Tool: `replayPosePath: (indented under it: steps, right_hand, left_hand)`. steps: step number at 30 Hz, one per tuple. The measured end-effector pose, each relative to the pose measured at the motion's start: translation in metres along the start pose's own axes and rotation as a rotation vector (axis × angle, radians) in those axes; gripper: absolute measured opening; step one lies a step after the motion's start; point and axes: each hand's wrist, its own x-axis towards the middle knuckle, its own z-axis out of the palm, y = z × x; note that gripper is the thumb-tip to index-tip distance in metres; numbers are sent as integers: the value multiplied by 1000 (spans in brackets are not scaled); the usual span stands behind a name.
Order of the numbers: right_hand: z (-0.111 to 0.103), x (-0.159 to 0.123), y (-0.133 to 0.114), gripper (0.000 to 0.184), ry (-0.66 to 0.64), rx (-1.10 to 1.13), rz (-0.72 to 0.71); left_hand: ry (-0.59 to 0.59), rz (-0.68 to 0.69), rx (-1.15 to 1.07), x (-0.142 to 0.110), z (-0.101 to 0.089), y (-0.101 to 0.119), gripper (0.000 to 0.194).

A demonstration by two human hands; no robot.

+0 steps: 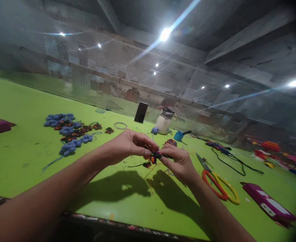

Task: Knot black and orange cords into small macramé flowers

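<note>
My left hand [135,145] is closed, thumb and fingers pinching a small dark and orange yarn flower [153,158] from the left. From the other side my right hand [178,160] is closed on the same yarn flower, its fingertips meeting the left ones. Loose orange and dark yarn ends hang below it over the green table. Fingers cover much of the piece, so its full shape is hidden. Just behind the right hand sits a ball of multicoloured yarn [171,143]. To the left lie blue yarn flowers [68,147] and dark orange yarn flowers [109,130].
Scissors with red and yellow handles [221,186] lie right of my hands, near a purple power strip [269,203]. A corded tool [217,147] lies farther back. Behind stand a white jar [163,123], a phone [141,112] and a blue pot [178,135]. A perforated metal screen [107,77] borders the green table [107,201].
</note>
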Motion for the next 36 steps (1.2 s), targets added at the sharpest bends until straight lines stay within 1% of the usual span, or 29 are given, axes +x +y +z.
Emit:
replayPosePath:
  steps: [10, 14, 19, 22, 30, 33, 36]
  right_hand:
    - [1, 0, -3, 11, -6, 13, 13]
    - [0, 0, -4, 13, -3, -46, -41]
    - [-2, 2, -7, 17, -21, -160, -153]
    - [-3, 2, -8, 19, -12, -182, -184]
    - [0, -2, -4, 20, 52, -233, -214]
    - [5, -1, -3, 18, 56, -222, -192]
    - [8, -1, -4, 14, 41, -209, -142]
  left_hand:
    - [3, 88, 74, -1, 4, 5, 20]
    - [-6, 103, 47, -1, 6, 4, 20]
    - [-16, 87, 53, -1, 7, 2, 19]
    - [-21, 77, 71, -2, 8, 3, 20]
    - [-42, 75, 58, -2, 7, 4, 21]
    - [-30, 28, 22, -1, 6, 3, 23]
    - [10, -24, -14, 1, 4, 1, 24]
